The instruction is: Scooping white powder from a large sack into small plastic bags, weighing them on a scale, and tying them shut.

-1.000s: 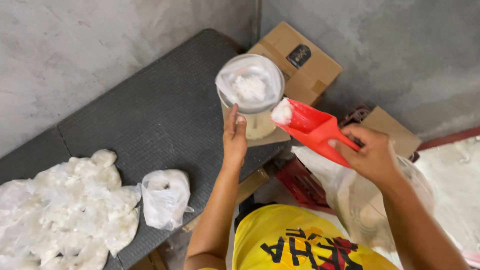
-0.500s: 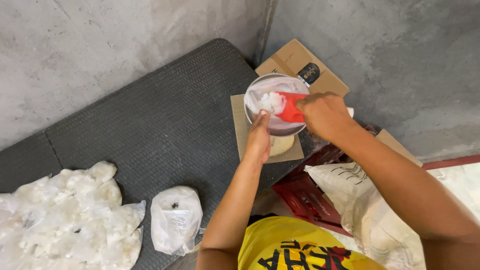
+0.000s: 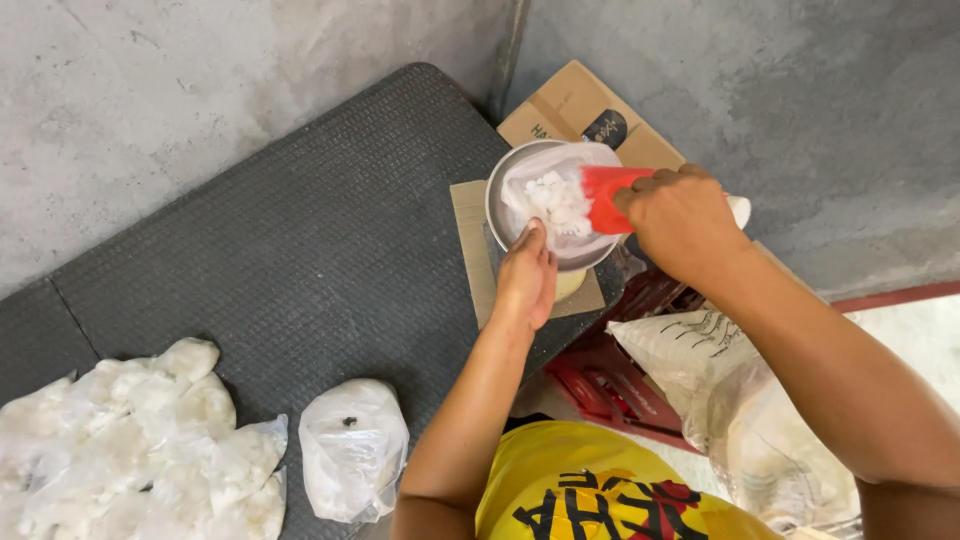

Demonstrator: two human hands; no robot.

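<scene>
Filled bags, pile [image 3: 130,450]: a heap of clear plastic bags packed with white material is seen at the far left on the dark mat [image 3: 280,230]; an exact count cannot be made, as the bags overlap and are cut off by the frame edge.
Single tied bag [image 3: 352,450]: one more filled clear bag is set just to the right of the pile, apart from it, on the same mat.
Round bowl [image 3: 497,195]: one metal-rimmed bowl is placed at the mat's right end, on a flat cardboard sheet [image 3: 468,240]. It is lined with a clear plastic bag [image 3: 545,165], in which white lumps [image 3: 560,200] are held.
Left hand [image 3: 525,280]: the fingers are narrowly closed on the near rim of the bowl, where the liner bag appears to be pinched against it.
Red scoop [image 3: 605,195]: one scoop is tipped mouth-first into the lined bowl, in contact with the white lumps.
Right hand [image 3: 685,220]: closed in a fist around the scoop's handle, directly right of the bowl.
Cardboard box [image 3: 590,115]: one flattened brown box lies behind the bowl, against the concrete wall.
Red crate [image 3: 610,385]: one, below the mat's edge.
White sack [image 3: 750,420]: one large sack is stood at the right, beneath the right forearm; its contents are not visible.
</scene>
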